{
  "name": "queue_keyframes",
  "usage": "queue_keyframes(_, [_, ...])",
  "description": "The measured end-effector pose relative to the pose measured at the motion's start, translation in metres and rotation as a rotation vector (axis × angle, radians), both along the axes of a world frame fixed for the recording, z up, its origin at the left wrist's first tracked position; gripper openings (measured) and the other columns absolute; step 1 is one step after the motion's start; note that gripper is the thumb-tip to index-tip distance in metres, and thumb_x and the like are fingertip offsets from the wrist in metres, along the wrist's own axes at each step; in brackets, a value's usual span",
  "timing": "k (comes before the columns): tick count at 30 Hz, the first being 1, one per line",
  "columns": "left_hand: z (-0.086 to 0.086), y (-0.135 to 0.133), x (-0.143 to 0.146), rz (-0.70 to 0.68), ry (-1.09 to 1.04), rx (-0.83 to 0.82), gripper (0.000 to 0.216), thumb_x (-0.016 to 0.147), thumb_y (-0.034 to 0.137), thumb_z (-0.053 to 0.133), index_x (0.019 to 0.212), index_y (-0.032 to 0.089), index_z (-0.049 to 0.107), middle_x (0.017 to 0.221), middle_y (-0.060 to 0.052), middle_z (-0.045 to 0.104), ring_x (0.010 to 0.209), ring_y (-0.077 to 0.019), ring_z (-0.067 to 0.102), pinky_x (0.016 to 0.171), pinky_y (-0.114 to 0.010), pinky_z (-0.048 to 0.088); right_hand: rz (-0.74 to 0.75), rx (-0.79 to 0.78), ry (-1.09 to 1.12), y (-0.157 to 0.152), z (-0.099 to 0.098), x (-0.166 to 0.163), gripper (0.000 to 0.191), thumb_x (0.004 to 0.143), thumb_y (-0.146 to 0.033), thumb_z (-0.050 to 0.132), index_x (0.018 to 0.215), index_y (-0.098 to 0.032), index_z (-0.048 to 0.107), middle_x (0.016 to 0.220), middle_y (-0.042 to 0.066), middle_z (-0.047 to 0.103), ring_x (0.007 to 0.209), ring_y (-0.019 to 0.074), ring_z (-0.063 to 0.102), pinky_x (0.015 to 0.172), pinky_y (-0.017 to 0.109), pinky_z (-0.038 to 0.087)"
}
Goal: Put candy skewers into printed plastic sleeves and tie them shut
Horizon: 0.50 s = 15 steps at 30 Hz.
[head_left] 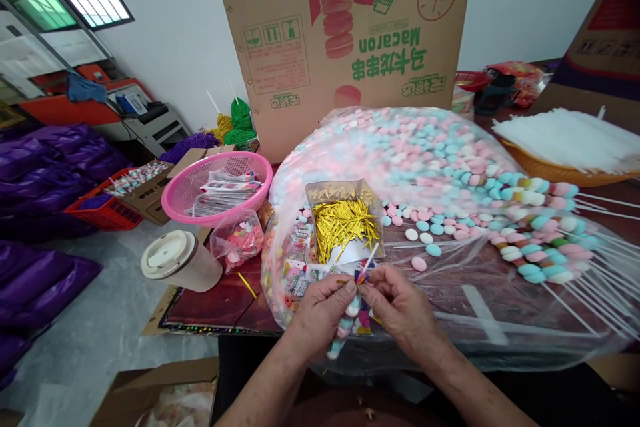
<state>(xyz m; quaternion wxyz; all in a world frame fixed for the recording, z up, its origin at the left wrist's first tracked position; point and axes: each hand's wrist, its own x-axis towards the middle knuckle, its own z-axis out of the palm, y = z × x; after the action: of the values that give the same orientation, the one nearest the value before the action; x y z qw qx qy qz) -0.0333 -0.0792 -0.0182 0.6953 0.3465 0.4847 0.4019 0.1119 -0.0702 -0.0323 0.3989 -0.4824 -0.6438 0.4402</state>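
My left hand point(323, 312) is closed around a wrapped candy skewer point(345, 327) of pastel pink, white and blue pieces, its white stick pointing up and right. My right hand point(397, 307) pinches the top of the wrapper where a gold twist tie sits. Both hands are at the near edge of the table, just below a clear bag of gold twist ties point(345, 220). A big clear plastic sheet point(475, 300) covered with loose pastel candies point(425, 153) spreads behind. Finished skewers point(540, 233) lie in a row at the right.
A lidded paper cup point(177, 260) lies at the left, by a small bag of candies point(240, 240) and a pink basket point(220, 183) of printed packets. A large Macaron carton point(345, 33) stands behind. An orange bowl of white sticks point(565, 140) sits far right. Purple bags point(45, 173) pile at the left.
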Motion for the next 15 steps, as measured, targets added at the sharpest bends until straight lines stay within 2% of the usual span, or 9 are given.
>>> queue_keyframes(3, [0.000,0.000,-0.002,-0.102,-0.233,-0.182,0.034,0.057,0.037,0.077,0.067,0.009,0.062,0.053,-0.003,0.058,0.042,-0.0098,0.053,0.039,-0.019,0.039,0.332,-0.010,0.092,0.002,0.015,0.014,0.024,0.087,-0.036,0.048,0.096,-0.018,0.061,0.063,-0.003,0.057,0.054,0.0100,0.052,0.052,0.020,0.042])
queue_keyframes(5, [-0.003,-0.001,-0.003,-0.184,-0.339,-0.277,0.035,0.051,0.033,0.080,0.067,0.007,0.063,0.056,-0.007,0.063,0.045,-0.0138,0.058,0.043,-0.023,0.045,0.544,0.012,0.092,0.006,0.026,0.022,0.021,0.089,-0.031,0.047,0.088,-0.018,0.064,0.070,-0.001,0.062,0.063,0.0104,0.058,0.059,0.020,0.045])
queue_keyframes(7, [-0.006,-0.002,-0.001,-0.196,-0.410,-0.312,0.037,0.051,0.029,0.081,0.075,0.008,0.063,0.057,-0.008,0.066,0.045,-0.0146,0.059,0.044,-0.024,0.047,0.623,-0.012,0.102,0.008,0.033,0.025,0.021,0.089,-0.030,0.048,0.081,-0.017,0.062,0.066,-0.001,0.062,0.060,0.0100,0.059,0.057,0.019,0.045])
queue_keyframes(9, [-0.006,-0.002,0.001,-0.121,-0.440,-0.294,0.043,0.053,0.027,0.081,0.089,0.013,0.060,0.057,-0.005,0.066,0.046,-0.0149,0.060,0.043,-0.023,0.048,0.564,-0.053,0.111,0.009,0.031,0.022,0.023,0.089,-0.031,0.046,0.076,-0.018,0.058,0.062,-0.002,0.061,0.053,0.0093,0.057,0.050,0.018,0.042])
queue_keyframes(11, [-0.003,-0.003,0.004,-0.005,-0.417,-0.265,0.051,0.056,0.026,0.080,0.099,0.017,0.055,0.056,-0.001,0.065,0.046,-0.0141,0.059,0.043,-0.022,0.047,0.414,-0.007,0.059,0.006,0.023,0.016,0.025,0.090,-0.032,0.044,0.070,-0.018,0.052,0.058,-0.002,0.060,0.048,0.0093,0.055,0.046,0.018,0.039])
queue_keyframes(13, [0.001,-0.003,0.007,0.116,-0.362,-0.245,0.053,0.055,0.026,0.081,0.100,0.018,0.053,0.056,0.001,0.063,0.044,-0.0116,0.057,0.043,-0.020,0.045,0.241,0.156,-0.080,0.001,0.013,0.009,0.027,0.090,-0.031,0.042,0.067,-0.019,0.047,0.056,-0.001,0.059,0.047,0.0106,0.053,0.045,0.020,0.037])
queue_keyframes(15, [0.004,-0.004,0.011,0.234,-0.305,-0.223,0.051,0.053,0.025,0.082,0.093,0.017,0.054,0.057,0.002,0.063,0.043,-0.0092,0.055,0.043,-0.018,0.044,0.134,0.347,-0.241,-0.003,0.006,0.005,0.025,0.090,-0.027,0.040,0.067,-0.019,0.047,0.055,0.000,0.057,0.048,0.0119,0.051,0.046,0.022,0.034])
